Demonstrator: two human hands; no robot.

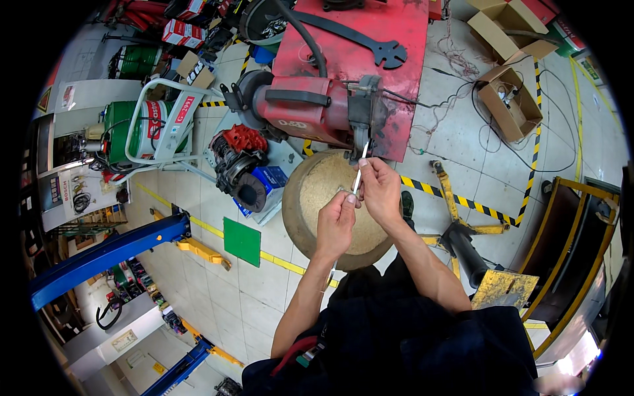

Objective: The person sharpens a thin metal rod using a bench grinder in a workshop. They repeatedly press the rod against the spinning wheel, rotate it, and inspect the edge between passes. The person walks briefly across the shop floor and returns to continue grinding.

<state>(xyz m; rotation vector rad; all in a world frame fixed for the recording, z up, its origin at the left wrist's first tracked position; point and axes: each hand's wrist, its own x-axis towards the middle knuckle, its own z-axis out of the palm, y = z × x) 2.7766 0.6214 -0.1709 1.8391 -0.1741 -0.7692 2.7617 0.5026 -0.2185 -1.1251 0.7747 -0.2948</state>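
Observation:
A thin, bright metal rod [357, 179] slants upward between my two hands. My right hand [380, 188] is closed round its upper part, with the thumb lying along it. Lower down, my left hand [337, 221] pinches the rod near its other end. The rod's upper tip is at the right-hand wheel [361, 135] of a red bench grinder [300, 109]; whether it touches the wheel I cannot tell. Below my hands stands a round tub [290, 214] filled with sand-coloured grains [323, 185].
The grinder stands on a red metal table [406, 46] holding a flat dark wrench-like tool [350, 36]. Greasy machine parts [241, 162] lie to the left. A yellow-and-black stand [465, 251] is at the right, cardboard boxes [508, 105] and loose cables beyond. A blue lift arm [112, 257] reaches in from the left.

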